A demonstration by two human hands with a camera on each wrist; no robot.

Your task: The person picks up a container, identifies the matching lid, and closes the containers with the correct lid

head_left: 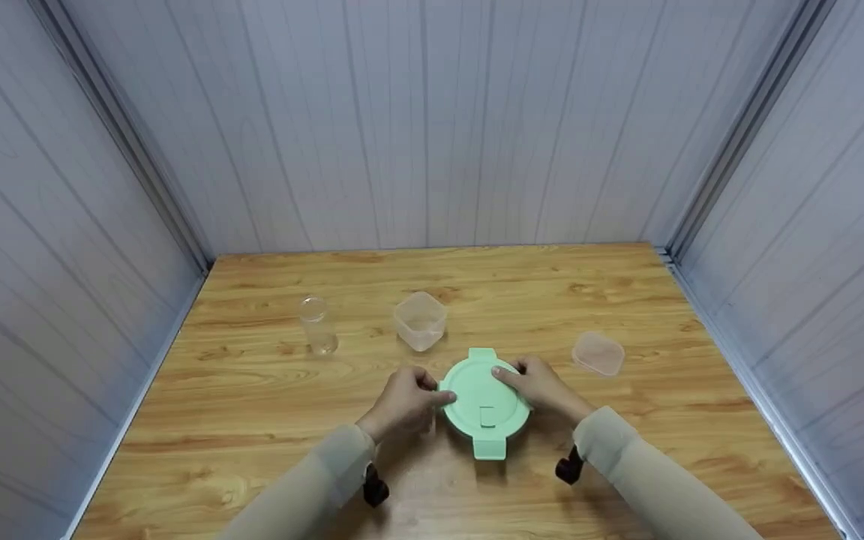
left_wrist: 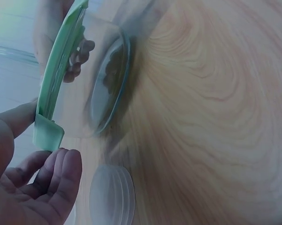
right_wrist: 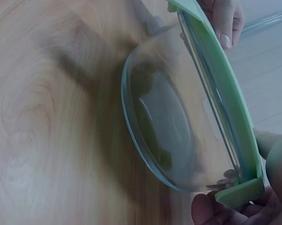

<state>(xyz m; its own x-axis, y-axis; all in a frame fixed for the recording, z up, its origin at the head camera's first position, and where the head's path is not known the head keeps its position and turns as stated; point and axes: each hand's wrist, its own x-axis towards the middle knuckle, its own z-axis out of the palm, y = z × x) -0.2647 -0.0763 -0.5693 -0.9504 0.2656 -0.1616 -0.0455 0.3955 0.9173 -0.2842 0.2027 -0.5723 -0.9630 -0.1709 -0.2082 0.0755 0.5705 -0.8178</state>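
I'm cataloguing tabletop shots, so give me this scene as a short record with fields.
Main item: round glass bowl with a green lid on top
Left hand: pinches the lid's left side, thumb on top
Right hand: grips the lid's right side, thumb on top
Behind, slightly left: translucent square container, open-topped
Farther left: clear cylinder
Right: flat translucent piece, lid-like
Surface: wood-grain table

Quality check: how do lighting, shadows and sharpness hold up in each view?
Head: green lid clearly outlined, soft shadow below it on the tabletop; left wrist: washed-out brightness at upper left, soft wood grain; right wrist: cool, hazy cast, dark shadow left of the glass bowl.
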